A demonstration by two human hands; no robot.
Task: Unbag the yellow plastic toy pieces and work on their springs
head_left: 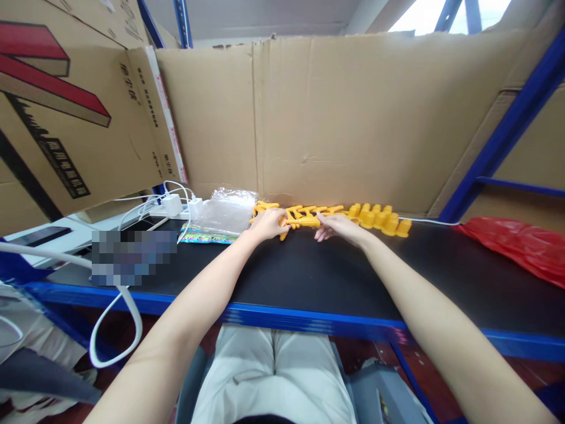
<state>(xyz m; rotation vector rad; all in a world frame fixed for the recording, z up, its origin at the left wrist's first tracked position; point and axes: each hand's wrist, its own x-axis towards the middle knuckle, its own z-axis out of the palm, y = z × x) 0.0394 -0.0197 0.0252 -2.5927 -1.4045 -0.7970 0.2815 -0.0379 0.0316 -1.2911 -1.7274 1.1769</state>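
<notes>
Both of my hands reach to the back of the black shelf top. A yellow plastic piece (308,222) with a long, rounded body lies between them. My left hand (268,224) is closed around its left end, fingers curled over the far side. At the right end, the thumb and forefinger of my right hand (339,228) pinch it, while the other fingers hang loosely curled. Just behind lie several yellow branching plastic parts (311,209), partly hidden by the hands. Several yellow cup-shaped parts (375,217) stand in rows beyond my right hand.
Clear plastic bags (225,213) lie over a colourful packet (207,234) on the left. Farther left are white chargers (172,205) and cables. A red plastic bag (514,244) sits at right. Cardboard (353,123) walls the back; a blue rail (309,321) edges the front.
</notes>
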